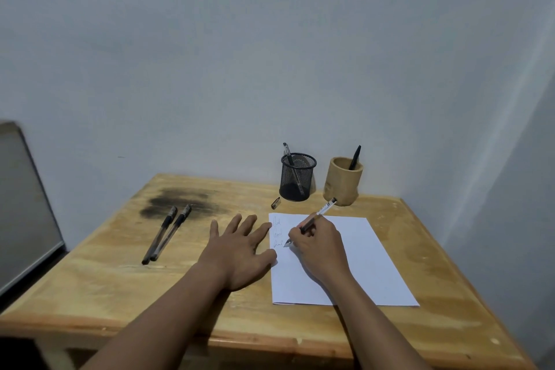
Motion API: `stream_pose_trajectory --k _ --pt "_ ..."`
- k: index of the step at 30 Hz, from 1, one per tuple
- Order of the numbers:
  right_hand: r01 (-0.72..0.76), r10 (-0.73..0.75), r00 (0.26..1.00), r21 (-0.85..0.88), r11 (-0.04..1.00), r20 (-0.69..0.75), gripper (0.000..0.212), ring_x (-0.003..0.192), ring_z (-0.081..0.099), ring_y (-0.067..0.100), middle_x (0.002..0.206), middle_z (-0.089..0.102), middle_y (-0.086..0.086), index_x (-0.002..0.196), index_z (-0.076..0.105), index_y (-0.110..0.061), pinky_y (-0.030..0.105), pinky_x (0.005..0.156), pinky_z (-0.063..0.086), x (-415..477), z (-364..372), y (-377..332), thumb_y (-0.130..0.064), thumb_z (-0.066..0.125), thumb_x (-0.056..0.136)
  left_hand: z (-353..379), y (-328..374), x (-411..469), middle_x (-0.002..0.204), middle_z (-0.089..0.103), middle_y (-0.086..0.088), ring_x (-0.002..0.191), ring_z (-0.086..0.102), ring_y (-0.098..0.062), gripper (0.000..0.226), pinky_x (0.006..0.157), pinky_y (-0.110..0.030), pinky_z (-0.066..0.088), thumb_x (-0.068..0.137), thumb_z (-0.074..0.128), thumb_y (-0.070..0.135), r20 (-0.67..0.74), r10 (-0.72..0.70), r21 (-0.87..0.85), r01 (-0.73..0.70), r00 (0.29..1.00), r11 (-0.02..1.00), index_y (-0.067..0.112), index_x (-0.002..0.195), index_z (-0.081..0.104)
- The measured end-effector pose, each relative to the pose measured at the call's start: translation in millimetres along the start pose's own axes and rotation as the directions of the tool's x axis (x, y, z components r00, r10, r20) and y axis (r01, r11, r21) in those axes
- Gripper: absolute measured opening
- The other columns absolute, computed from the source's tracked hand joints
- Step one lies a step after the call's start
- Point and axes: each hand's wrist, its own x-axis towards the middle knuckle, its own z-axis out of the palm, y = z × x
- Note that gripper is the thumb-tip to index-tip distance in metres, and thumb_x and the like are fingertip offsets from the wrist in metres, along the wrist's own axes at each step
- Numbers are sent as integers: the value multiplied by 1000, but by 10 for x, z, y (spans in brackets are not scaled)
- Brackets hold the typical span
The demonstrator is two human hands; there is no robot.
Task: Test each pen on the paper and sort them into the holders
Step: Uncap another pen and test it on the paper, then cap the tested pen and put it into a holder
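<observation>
At the far left of the pale wooden surface (90,276), two capped pens (166,234) lie side by side, touching, slim clear barrels with dark grips, just below a sooty smudge in the grain. They look untested. The left hand (237,252) lies flat and spread, holding nothing, its fingertips pressing the left edge of the paper (360,264). That pinning is worth keeping firm: a thin, smooth sheet on varnished wood would probably slide under a stroke. A small loose cap (275,203) lies between this hand and the holders.

The right hand (318,249) is closed in a writing grip on an uncapped pen (315,217), tip down on the sheet beside three short scribbled lines, the lowest next to the nib. A light, steady stroke away from the earlier marks should show clearly whether ink flows.

Behind the sheet stands a black wire-mesh holder (297,179), round and see-through, with one pen in it. Right of it, a tan wooden holder (342,182), thick-walled and matte, holds one dark pen.
</observation>
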Motion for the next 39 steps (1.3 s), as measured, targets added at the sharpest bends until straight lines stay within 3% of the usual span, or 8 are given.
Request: stream_pose_trajectory --k 6,10,14,18,24,28,32,39 --pt "-61 82 993 236 970 -81 9 81 68 16 85 72 5 94 68 -9 20 60 47 51 -21 21 -18 66 93 -22 9 7 167 4 6 153 -6 -21 76 117 -64 -7 83 29 65 16 -13 -46 14 1000 999 45 154 9" --pt "-93 116 992 368 925 -40 9 82 66 14 84 72 4 93 72 -9 26 66 49 124 -33 -38 -17 68 93 -118 39 50 161 23 4 150 10 -23 75 115 -66 5 76 38 62 -1 -23 -114 22 1000 993 45 148 28" --pt "-104 125 992 425 899 -23 15 62 57 14 78 72 12 89 72 -4 29 54 46 171 -83 -95 -18 66 93 -279 101 123 141 44 4 131 38 -25 57 108 -57 29 76 37 58 -17 -57 -144 54 998 988 40 130 46" --pt "-130 167 985 447 885 -44 23 48 50 9 67 68 -2 91 71 0 23 45 42 306 -101 -128 -19 60 96 -316 72 504 113 64 0 100 56 -26 33 93 -47 46 85 36 52 -169 -170 -317 110 971 942 31 106 52" --pt "-129 163 986 443 887 -40 20 59 55 13 73 70 6 92 73 0 30 53 47 456 -132 -94 -18 65 94 -267 92 1058 107 72 3 109 60 -26 37 94 -45 47 86 55 56 -203 -259 -271 200 944 942 29 104 72" --pt "-143 176 984 446 884 -33 17 61 59 17 77 68 6 90 75 -5 32 57 54 529 -168 12 -21 69 91 -258 82 1140 103 72 4 106 59 -26 14 90 -42 47 89 63 37 -232 -230 -232 176 945 957 31 95 75" --pt "-188 233 973 579 794 -3 16 59 60 19 78 70 4 95 75 -8 31 56 53 551 -194 114 -23 73 88 -300 40 1040 84 71 15 92 64 -17 6 84 -38 52 85 67 28 -265 -161 -428 33 951 903 33 81 70" --pt "-212 280 960 727 654 28 17 82 69 14 81 72 1 96 77 -10 28 67 56 425 -228 0 -25 78 87 -501 101 713 84 73 9 85 67 -6 4 67 -13 42 88 72 22 -324 -24 -564 -173 946 807 24 89 75"
